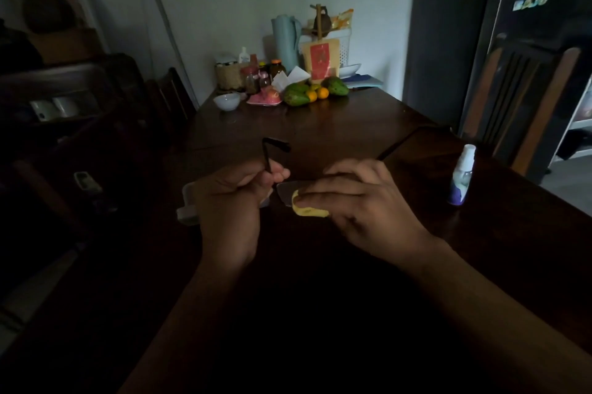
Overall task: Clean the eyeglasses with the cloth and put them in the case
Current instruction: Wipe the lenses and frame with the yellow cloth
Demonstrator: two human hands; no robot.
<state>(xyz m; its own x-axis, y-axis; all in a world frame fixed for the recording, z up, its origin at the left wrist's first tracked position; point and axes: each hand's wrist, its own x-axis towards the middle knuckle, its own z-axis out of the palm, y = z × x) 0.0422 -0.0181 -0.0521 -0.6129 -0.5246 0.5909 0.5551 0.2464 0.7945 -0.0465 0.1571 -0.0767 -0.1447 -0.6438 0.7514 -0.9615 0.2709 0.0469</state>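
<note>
One pair of glasses [286, 190] is held above the counter [352, 124], lying left to right, arms pointing away. Left hand [229, 201] fingers pinch the frame; right hand [358, 201] fingers press one yellow cloth [307, 209] on a lens.

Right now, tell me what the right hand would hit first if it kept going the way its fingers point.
Likely the left hand: the right hand, pressing the cloth on the eyeglasses, points at it. Depth is uncertain.
</note>
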